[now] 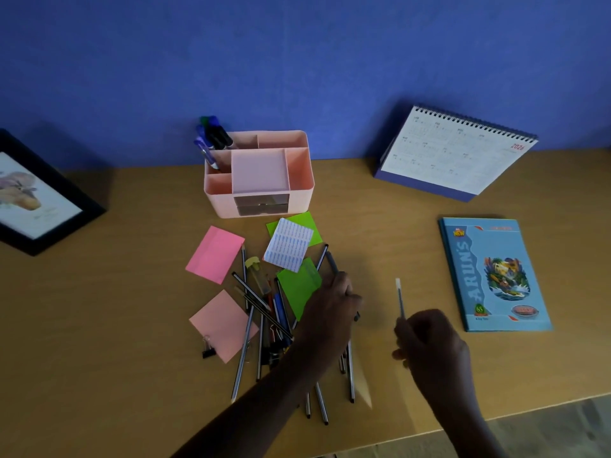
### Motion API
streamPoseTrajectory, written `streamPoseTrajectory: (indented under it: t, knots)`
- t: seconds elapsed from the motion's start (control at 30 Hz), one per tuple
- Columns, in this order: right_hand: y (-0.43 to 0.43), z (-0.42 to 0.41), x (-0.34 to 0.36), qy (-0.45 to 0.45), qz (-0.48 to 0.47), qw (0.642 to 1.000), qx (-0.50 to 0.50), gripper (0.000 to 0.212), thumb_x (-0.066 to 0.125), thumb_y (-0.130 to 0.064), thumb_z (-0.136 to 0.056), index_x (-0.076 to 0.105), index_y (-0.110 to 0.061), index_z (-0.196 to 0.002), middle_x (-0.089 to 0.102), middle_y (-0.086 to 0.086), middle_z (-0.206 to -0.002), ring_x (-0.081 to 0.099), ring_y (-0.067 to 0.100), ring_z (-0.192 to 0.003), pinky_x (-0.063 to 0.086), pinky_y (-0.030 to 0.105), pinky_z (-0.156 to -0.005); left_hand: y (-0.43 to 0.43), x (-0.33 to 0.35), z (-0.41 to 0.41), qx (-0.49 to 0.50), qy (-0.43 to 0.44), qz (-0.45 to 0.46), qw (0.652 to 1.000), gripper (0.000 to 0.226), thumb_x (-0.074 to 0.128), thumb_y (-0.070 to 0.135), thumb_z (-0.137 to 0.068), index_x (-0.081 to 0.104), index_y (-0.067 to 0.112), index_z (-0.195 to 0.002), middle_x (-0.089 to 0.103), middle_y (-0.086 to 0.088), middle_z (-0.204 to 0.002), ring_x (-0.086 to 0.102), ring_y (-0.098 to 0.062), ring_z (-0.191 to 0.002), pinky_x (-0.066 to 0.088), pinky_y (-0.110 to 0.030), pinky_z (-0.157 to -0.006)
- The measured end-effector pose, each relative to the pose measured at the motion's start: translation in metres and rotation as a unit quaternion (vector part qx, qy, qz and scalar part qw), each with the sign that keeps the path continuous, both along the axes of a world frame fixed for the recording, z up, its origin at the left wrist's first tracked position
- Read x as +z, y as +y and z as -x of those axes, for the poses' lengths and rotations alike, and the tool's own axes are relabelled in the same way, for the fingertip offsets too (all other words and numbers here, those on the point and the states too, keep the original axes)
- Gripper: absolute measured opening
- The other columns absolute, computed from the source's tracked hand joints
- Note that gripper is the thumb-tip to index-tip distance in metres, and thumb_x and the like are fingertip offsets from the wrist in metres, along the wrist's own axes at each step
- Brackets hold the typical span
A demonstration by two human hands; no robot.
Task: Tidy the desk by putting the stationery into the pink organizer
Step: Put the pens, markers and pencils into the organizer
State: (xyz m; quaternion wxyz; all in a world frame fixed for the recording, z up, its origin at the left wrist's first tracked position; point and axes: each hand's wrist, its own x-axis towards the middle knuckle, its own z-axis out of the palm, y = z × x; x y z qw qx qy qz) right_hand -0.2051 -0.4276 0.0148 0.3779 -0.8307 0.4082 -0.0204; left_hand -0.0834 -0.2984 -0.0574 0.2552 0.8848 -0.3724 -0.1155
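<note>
Gripping a dark pen (331, 262), the left hand (332, 304) is closed around its lower barrel above the heap of pens and pencils (264, 320). The right hand (426, 342) pinches a thin white-capped pen (399, 297) upright, well apart from the pile. Behind both stands the pink organizer (259, 175), markers (213, 138) in its back-left compartment. "ARUN'S" and "NEW" read on the blue notebook (492, 274); the desk calendar (458, 153) shows "2026". Sticky notes (215, 254) lie between pile and organizer.
</note>
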Motion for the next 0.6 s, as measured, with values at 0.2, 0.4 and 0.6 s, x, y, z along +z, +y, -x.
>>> streamPoseTrajectory:
  t: [0.2,0.4,0.6]
  knots:
    - [0.001,-0.056,0.045,-0.127,0.037,0.99,0.052,0.009,0.074,-0.03,-0.098,0.068,-0.024,-0.098,0.071,-0.005,-0.072,0.071,0.007,-0.062,0.059,0.033,-0.055,-0.001,0.012,-0.003,-0.019,0.009,-0.024,0.999,0.025,0.073,-0.012,-0.078,0.077,0.005,-0.096,0.052,-0.006,-0.107,0.06,-0.028,-0.102,0.052,-0.036,-0.057]
    - [0.022,-0.143,0.071,-0.223,-0.005,0.966,0.134,0.009,0.077,-0.027,-0.099,0.074,-0.02,-0.103,0.076,-0.007,-0.081,0.075,0.009,-0.069,0.059,0.023,-0.059,0.001,0.019,-0.005,-0.064,-0.03,-0.032,0.997,0.02,0.068,-0.013,-0.081,0.069,0.003,-0.092,0.056,-0.012,-0.121,0.055,-0.031,-0.114,0.047,-0.036,-0.07]
    - [0.055,-0.234,0.081,-0.29,-0.021,0.934,0.21,0.012,0.069,-0.028,-0.104,0.075,-0.019,-0.109,0.079,-0.006,-0.087,0.078,0.007,-0.076,0.066,0.046,-0.071,0.004,0.013,-0.015,-0.108,-0.043,-0.052,0.992,0.025,0.054,-0.002,-0.09,0.073,0.005,-0.103,0.062,-0.014,-0.118,0.055,-0.034,-0.116,0.056,-0.047,-0.083]
